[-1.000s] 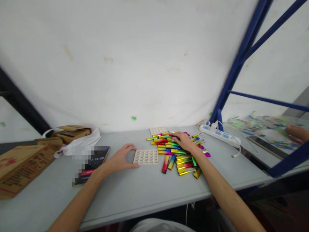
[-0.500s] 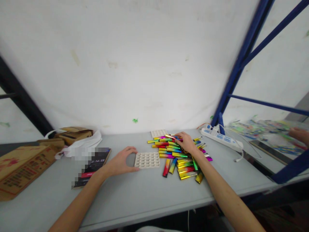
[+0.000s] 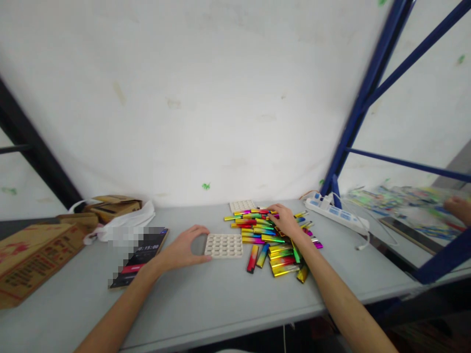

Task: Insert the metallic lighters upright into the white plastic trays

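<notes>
"When you compared the views, what had changed?"

"Little. The right hand remained among the metallic-coloured lighters, between the table's back and front edges, fingers part-curled; whether they gripped one could not be told. The left hand stayed spread wide at the left corners of the nearer cream tray, just left of the lighters; no firm grip seen."

"Consequence?"

"No lighter lay in that tray; handling, I judged, remained at the pile."
</notes>
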{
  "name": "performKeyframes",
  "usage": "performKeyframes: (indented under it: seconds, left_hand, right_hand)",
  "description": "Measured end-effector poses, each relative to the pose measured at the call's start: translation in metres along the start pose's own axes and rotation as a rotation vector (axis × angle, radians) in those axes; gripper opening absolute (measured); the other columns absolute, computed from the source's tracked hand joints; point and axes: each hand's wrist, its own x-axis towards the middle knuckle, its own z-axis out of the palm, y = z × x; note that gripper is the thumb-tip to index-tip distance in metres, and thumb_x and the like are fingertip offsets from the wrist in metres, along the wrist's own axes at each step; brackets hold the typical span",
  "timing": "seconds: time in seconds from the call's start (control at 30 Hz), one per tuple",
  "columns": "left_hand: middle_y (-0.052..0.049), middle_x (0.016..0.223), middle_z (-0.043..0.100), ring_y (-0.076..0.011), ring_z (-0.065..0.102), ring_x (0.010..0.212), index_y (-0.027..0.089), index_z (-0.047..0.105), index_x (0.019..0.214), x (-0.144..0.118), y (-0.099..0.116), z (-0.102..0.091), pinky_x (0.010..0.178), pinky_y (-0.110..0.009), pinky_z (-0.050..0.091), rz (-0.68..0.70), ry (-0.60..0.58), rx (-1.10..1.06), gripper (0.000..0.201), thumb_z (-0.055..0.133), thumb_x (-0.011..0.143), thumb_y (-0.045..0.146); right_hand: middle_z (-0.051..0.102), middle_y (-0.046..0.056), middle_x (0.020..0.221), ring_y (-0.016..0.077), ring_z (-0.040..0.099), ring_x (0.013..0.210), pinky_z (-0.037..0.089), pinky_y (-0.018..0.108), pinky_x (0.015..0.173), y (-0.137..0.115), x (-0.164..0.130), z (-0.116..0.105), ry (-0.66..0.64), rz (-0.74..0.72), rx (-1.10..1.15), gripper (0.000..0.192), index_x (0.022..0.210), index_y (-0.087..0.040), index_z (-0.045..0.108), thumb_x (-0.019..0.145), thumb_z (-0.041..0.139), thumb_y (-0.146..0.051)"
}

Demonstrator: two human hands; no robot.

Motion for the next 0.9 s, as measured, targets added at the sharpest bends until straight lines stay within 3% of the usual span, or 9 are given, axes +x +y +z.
performKeyframes:
  seconds: [0.2,0.33,0.47,0.6,0.77,0.9]
  left_hand:
    - [-0.009,0.128,0.067,-0.0307,0.064,0.121,0.023,0.062,0.120,0.001,0.008,-0.002,0.109,-0.044,0.050,-0.028,0.023,-0.017,0.059,0.081,0.071,0.051]
    - [-0.009,0.130,0.066,-0.0306,0.063,0.123,0.024,0.063,0.120,-0.001,0.003,0.003,0.110,-0.044,0.050,-0.012,0.023,-0.034,0.059,0.082,0.071,0.050]
    - [-0.013,0.147,0.054,-0.0333,0.053,0.137,0.023,0.064,0.119,-0.002,-0.010,0.013,0.118,-0.048,0.043,0.000,0.027,-0.016,0.063,0.085,0.068,0.052]
    - [-0.015,0.150,0.050,-0.0342,0.049,0.141,0.022,0.063,0.120,-0.001,-0.015,0.017,0.121,-0.050,0.039,-0.026,0.003,-0.015,0.064,0.085,0.069,0.054]
    - [-0.013,0.147,0.052,-0.0331,0.052,0.138,0.023,0.063,0.119,-0.001,-0.009,0.014,0.120,-0.049,0.041,-0.022,0.007,-0.039,0.062,0.086,0.068,0.049]
    - [-0.013,0.146,0.053,-0.0318,0.053,0.137,0.023,0.062,0.118,-0.001,-0.008,0.012,0.119,-0.048,0.041,-0.004,0.010,-0.047,0.060,0.086,0.069,0.047]
  right_hand:
    - [0.074,0.017,0.124,0.0292,0.070,0.114,0.051,0.045,0.104,0.000,0.008,0.009,-0.092,0.009,-0.092,0.031,0.125,-0.014,0.072,0.101,0.056,-0.025]
    - [0.076,0.015,0.117,0.0267,0.071,0.108,0.052,0.040,0.101,0.003,0.017,0.012,-0.121,0.024,-0.106,0.030,0.122,-0.015,0.074,0.094,0.062,-0.018]
    - [0.077,0.013,0.107,0.0245,0.070,0.100,0.052,0.036,0.096,0.004,0.020,0.011,-0.154,0.004,-0.098,0.028,0.116,-0.017,0.078,0.092,0.064,-0.015]
    - [0.075,0.012,0.100,0.0246,0.067,0.101,0.052,0.035,0.095,0.005,0.019,0.012,-0.182,-0.002,-0.080,0.025,0.112,-0.017,0.078,0.093,0.062,-0.014]
    - [0.073,0.011,0.104,0.0222,0.068,0.098,0.052,0.036,0.094,0.005,0.016,0.009,-0.075,0.047,-0.043,0.019,0.106,-0.017,0.074,0.089,0.065,-0.013]
    - [0.076,0.010,0.098,0.0236,0.070,0.091,0.055,0.040,0.090,-0.004,0.018,-0.003,0.067,0.142,0.217,0.013,0.099,-0.018,0.073,0.090,0.067,-0.026]
